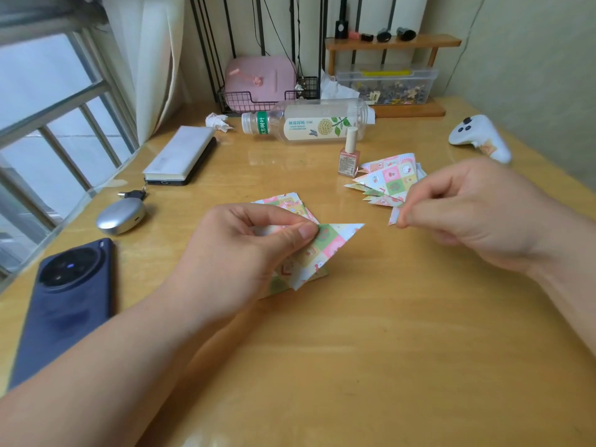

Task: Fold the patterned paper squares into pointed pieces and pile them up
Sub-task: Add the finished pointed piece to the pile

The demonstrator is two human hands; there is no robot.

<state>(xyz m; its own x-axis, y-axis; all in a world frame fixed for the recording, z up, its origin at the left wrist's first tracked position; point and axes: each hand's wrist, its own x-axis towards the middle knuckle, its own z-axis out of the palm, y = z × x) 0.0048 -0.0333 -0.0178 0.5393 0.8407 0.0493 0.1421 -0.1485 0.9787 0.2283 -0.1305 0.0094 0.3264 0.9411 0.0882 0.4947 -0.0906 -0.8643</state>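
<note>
My left hand (248, 250) pinches a patterned paper (325, 250) folded into a triangle, its point aimed right, just above the wooden table. Beneath that hand lies a stack of unfolded patterned squares (288, 203). My right hand (467, 211) pinches a small folded pointed piece (394, 216) between thumb and fingers, at the near edge of the pile of folded pointed pieces (387, 180) on the right side of the table.
A nail polish bottle (349, 154) stands just left of the pile. A plastic drink bottle (306, 122) lies behind it. A dark phone (67, 304), an earbud case (121, 216) and a book (182, 154) sit at left; a white controller (480, 137) at right.
</note>
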